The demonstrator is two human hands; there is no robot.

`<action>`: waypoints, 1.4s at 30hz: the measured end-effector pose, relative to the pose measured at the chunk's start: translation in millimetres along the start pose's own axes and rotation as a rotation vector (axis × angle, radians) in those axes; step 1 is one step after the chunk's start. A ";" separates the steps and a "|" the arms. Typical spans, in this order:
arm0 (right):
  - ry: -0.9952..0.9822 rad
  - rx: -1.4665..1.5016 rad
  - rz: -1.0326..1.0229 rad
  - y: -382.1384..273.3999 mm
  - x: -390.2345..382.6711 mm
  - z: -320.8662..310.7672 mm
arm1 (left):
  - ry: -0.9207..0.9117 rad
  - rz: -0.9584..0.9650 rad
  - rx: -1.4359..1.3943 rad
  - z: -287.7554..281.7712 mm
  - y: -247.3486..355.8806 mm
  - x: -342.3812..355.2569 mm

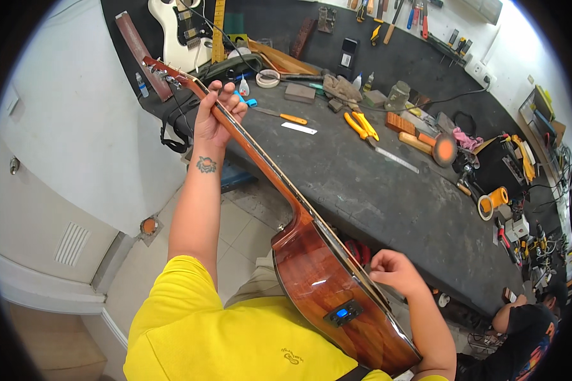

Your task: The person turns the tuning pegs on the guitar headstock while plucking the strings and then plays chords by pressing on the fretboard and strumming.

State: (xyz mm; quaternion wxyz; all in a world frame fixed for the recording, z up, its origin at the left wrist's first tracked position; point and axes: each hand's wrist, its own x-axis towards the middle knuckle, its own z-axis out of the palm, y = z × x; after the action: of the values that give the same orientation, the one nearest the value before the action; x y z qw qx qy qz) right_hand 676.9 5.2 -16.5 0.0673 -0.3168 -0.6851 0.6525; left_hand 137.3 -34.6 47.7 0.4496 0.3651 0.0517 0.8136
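An acoustic guitar [337, 279] with a glossy reddish-brown body rests against my torso, its neck slanting up to the far left. A small preamp panel [342, 313] with a lit blue display is set in its side. High on the neck, near the headstock [171, 75], my left hand [217, 114] is wrapped round it, thumb behind and fingers curled over the fretboard side. Beside the strings over the body, my right hand [397, 272] has its fingers curled in; its fingertips are partly hidden, and I cannot see whether they pinch anything.
Beyond the guitar stands a dark workbench [362, 184] with yellow-handled pliers [362, 126], a steel ruler [397, 160], an orange-handled blade [292, 119] and a glass jar [398, 95]. A white electric guitar [175, 28] leans behind. Another person [531, 330] is at the lower right.
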 end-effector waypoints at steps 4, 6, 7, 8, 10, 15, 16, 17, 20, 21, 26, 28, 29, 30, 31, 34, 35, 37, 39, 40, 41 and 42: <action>-0.138 0.276 0.060 -1.1 4.3 -2.7 | 0.096 -0.028 0.004 5.0 3.0 -3.9; 0.257 -0.447 0.051 34.2 15.0 5.2 | 0.067 -0.077 -0.029 6.4 0.2 -0.8; 0.347 -0.457 0.099 42.5 17.0 8.7 | 0.067 -0.075 -0.029 6.9 0.2 -1.5; 0.265 -0.220 0.206 45.0 18.2 3.5 | 0.080 -0.076 -0.031 7.8 -0.6 -2.2; 0.175 0.022 0.314 42.2 19.1 0.7 | 0.098 -0.080 -0.030 8.1 -1.3 -3.1; 0.217 -0.364 0.034 36.9 19.4 0.6 | 0.132 -0.025 -0.074 6.4 -2.1 -6.6; 0.234 -0.434 0.072 19.5 15.6 9.1 | 0.166 -0.004 -0.085 7.1 -3.3 -8.6; 0.193 -0.433 0.102 11.3 12.4 10.8 | 0.167 0.003 -0.080 8.5 -4.0 -8.6; 0.003 0.082 -0.072 12.3 4.4 0.8 | 0.180 -0.015 -0.118 14.4 -6.5 -6.8; -0.084 0.398 -0.135 19.9 5.3 -6.0 | 0.182 -0.017 -0.120 14.8 -6.1 -7.9; 0.325 -0.483 0.059 33.8 18.6 12.4 | 0.173 0.006 -0.114 14.2 -9.3 -5.9; 0.239 -0.335 0.045 32.8 16.3 6.1 | 0.179 0.008 -0.123 15.4 -10.4 -7.9; 0.147 -0.184 0.035 28.0 14.1 6.4 | 0.185 0.013 -0.120 16.8 -9.6 -8.4; 0.049 0.022 0.053 18.5 11.1 2.2 | 0.192 0.023 -0.113 18.3 -8.2 -7.3; 0.052 0.024 0.055 17.6 10.8 1.6 | 0.193 0.025 -0.110 19.3 -8.0 -5.3; 0.074 -0.134 0.085 15.6 11.9 5.8 | 0.188 0.017 -0.110 15.8 -5.9 -8.6; 0.147 -0.474 0.042 3.5 9.3 11.3 | 0.164 0.009 -0.112 13.9 -4.4 -8.9; 0.129 -0.420 0.038 0.4 3.6 10.3 | 0.199 0.020 -0.111 12.5 -6.0 -8.9; -0.036 0.116 -0.028 13.8 7.4 -1.1 | 0.165 0.013 -0.113 13.1 -6.7 -7.4; -0.192 0.655 -0.094 13.5 8.5 -2.1 | 0.191 0.024 -0.111 18.2 -7.7 -5.7; -0.187 0.658 -0.093 13.8 9.0 3.1 | 0.191 0.019 -0.113 16.3 -8.3 -6.4; 0.032 0.121 -0.069 13.6 10.9 13.5 | 0.178 0.008 -0.119 13.5 -8.0 -7.6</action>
State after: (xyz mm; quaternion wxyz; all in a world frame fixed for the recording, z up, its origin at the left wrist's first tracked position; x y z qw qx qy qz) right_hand 666.2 -1.3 -34.6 0.1196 -0.2986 -0.6537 0.6850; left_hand 154.0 -39.0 50.1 0.4609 0.2641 0.0418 0.8462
